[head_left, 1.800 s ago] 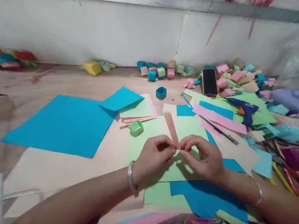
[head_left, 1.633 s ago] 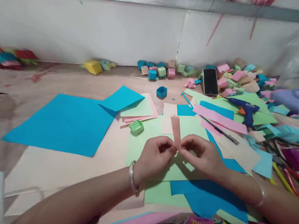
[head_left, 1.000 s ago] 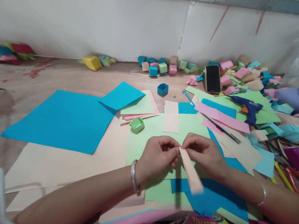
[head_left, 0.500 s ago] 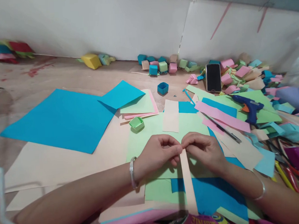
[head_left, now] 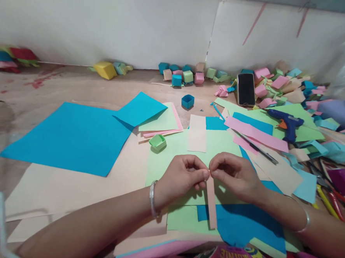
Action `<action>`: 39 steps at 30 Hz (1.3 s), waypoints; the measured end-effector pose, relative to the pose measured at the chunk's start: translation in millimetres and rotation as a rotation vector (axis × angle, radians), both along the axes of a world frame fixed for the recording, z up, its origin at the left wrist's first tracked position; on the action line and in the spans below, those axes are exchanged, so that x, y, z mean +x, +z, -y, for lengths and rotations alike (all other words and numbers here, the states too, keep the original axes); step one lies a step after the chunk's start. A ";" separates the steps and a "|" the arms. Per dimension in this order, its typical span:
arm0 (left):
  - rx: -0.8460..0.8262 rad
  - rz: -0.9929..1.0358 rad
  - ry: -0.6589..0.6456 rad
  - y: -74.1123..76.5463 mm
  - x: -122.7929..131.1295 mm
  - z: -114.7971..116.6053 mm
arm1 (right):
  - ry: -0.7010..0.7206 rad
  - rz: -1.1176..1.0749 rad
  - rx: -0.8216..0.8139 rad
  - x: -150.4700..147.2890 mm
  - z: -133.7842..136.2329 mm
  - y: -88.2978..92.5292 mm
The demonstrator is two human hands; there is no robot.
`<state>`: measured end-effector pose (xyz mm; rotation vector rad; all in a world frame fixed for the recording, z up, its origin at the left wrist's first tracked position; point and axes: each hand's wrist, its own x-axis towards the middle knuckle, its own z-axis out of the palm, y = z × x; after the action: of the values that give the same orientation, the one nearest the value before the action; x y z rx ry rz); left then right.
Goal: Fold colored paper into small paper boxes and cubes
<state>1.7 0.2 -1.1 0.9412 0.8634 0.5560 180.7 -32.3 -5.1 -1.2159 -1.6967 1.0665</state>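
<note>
A narrow peach paper strip (head_left: 212,202) hangs down from my fingertips over green and blue sheets. My left hand (head_left: 187,174) pinches its top end between thumb and forefinger. Right beside it, my right hand (head_left: 235,175) pinches the same end from the other side. Under both hands lies a light green sheet (head_left: 169,166), and a wider peach paper piece (head_left: 197,133) rests on it just beyond the fingers. A small folded green paper box (head_left: 157,142) sits left of that piece. Farther back stands a blue paper box (head_left: 187,101).
Large blue paper (head_left: 70,139) spreads over the left side. On the right lie a pink strip (head_left: 256,133), a cutter knife (head_left: 260,149), a blue glue gun (head_left: 287,122) and pliers (head_left: 336,206). A phone (head_left: 246,89) leans by a heap of folded paper pieces (head_left: 280,83).
The strip's lower end has swung away from my body and now hangs shorter in view, its face darker. My hands have barely moved, still pinching its top.
</note>
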 end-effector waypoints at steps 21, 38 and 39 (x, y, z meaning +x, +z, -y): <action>-0.119 0.077 0.043 -5.6 -0.1 -0.3 | -0.127 -0.081 -0.079 -6.7 1.9 -10.2; -0.054 0.081 0.050 -4.2 -1.2 2.3 | -0.084 -0.175 -0.115 -8.1 1.4 -5.7; -0.060 0.087 0.040 -4.2 -1.5 1.9 | -0.069 -0.187 -0.110 -7.9 1.5 -5.4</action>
<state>0.1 -1.7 -5.2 0.8407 0.8183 0.5981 172.8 -33.8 -10.6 -1.1948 -1.4604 1.2051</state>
